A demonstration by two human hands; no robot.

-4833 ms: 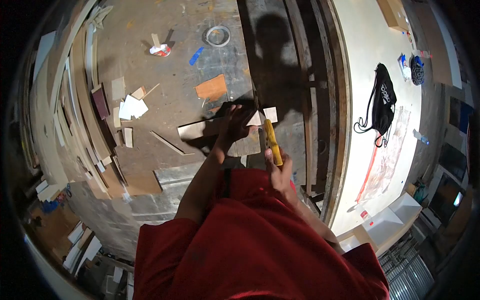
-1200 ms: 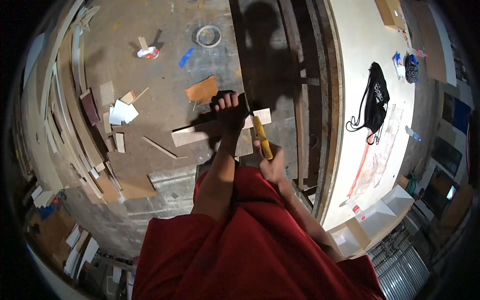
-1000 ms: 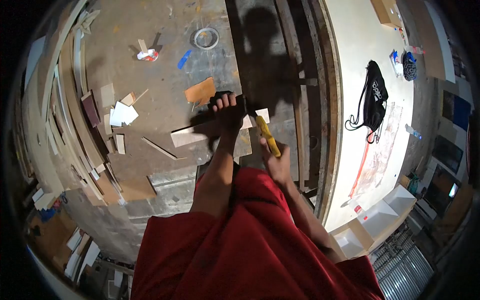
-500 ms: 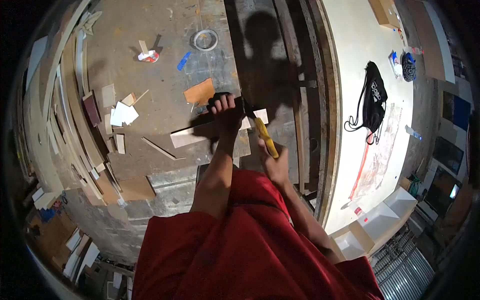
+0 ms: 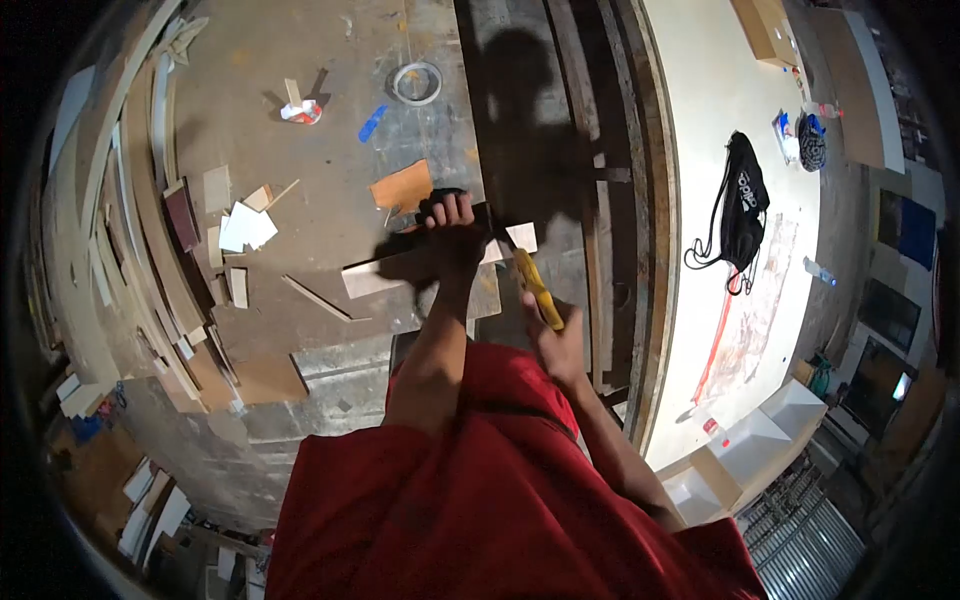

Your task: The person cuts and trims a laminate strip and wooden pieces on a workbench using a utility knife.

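Observation:
A handsaw with a yellow handle [image 5: 538,288] is gripped in my right hand [image 5: 560,340]. Its dark blade points away from me, toward the right part of a pale wooden strip [image 5: 370,280] lying across the brown table. My left hand [image 5: 455,235] is closed over the strip just left of the blade, fingers curled. Dark shadow around those fingers hides part of the grip. Just beyond my left hand lies an orange-brown flat piece [image 5: 402,186].
A tape roll [image 5: 416,84], a blue scrap [image 5: 372,123] and white offcuts [image 5: 246,228] lie on the table [image 5: 330,210]. Long strips are stacked at left. Right of a dark gap, a pale board [image 5: 690,180] carries a black drawstring bag [image 5: 743,205].
The saw and my right hand have shifted slightly down and to the right, toward my body. My left hand stays on the strip. The view has moved a little.

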